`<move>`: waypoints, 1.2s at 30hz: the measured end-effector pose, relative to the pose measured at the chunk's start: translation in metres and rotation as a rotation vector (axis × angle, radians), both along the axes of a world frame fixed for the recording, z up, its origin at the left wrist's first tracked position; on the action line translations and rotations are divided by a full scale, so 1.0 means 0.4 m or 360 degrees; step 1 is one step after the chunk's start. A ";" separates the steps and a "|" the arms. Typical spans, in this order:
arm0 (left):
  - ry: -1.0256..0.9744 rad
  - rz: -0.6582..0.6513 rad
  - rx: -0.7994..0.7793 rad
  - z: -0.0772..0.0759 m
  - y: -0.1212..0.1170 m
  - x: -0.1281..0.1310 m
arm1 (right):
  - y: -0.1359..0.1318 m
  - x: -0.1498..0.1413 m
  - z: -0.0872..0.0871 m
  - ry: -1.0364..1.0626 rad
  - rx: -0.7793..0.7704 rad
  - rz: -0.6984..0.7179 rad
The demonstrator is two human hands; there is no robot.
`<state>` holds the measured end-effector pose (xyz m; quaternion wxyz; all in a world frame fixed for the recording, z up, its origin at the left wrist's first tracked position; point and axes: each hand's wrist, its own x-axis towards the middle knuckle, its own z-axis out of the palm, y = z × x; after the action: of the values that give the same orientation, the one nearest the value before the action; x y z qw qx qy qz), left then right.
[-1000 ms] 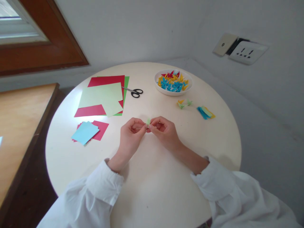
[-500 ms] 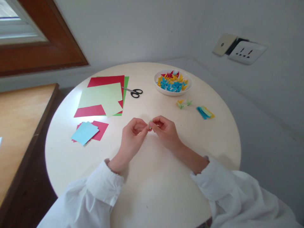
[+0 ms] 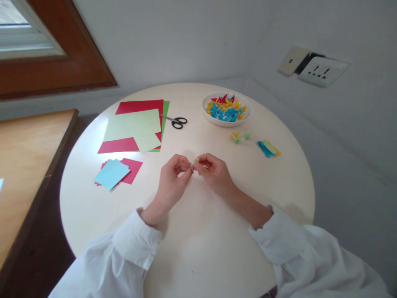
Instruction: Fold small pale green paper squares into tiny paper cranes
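Between my fingertips is a small folded piece of light green paper (image 3: 194, 162), mostly covered by the fingers. My left hand (image 3: 174, 176) pinches it from one side, thumb against forefinger. From the other side my right hand (image 3: 215, 171) is closed on it in the same kind of pinch. Both hands are over the middle of the round white table (image 3: 198, 248). Beyond my right hand lie a few small folded paper figures (image 3: 238, 137), green and yellow. A white bowl (image 3: 217, 121) behind them holds many folded paper cranes (image 3: 226, 111) in blue, yellow and red.
Black-handled scissors (image 3: 178, 122) lie beside large red and green paper sheets (image 3: 133, 124) at the back left. Nearer on the left is a pile of blue and red paper squares (image 3: 112, 174). Folded blue and yellow papers (image 3: 268, 148) lie at the right.
The green paper stuck up between my fingertips, was then mostly covered, and now shows at a slant. My left hand has shifted slightly right; both hands keep their pinch.
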<state>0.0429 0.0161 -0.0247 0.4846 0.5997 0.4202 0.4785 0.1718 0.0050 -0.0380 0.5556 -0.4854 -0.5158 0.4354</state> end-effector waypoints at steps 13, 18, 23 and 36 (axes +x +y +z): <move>0.0043 -0.0037 -0.0006 -0.006 -0.001 0.002 | -0.008 0.006 0.010 -0.0172 0.0108 -0.0132; 0.0238 0.0060 0.0153 -0.012 -0.004 -0.001 | -0.006 0.003 0.012 -0.0125 0.0062 -0.0179; 0.0418 0.0136 0.0262 -0.021 -0.005 -0.005 | -0.003 -0.003 0.015 -0.0014 -0.0021 -0.0141; -0.0024 0.0151 -0.0151 0.000 0.006 -0.001 | -0.003 0.002 0.001 0.0046 0.0096 -0.0036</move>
<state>0.0424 0.0184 -0.0248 0.4925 0.5518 0.4666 0.4849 0.1728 0.0039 -0.0378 0.5822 -0.4679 -0.5151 0.4205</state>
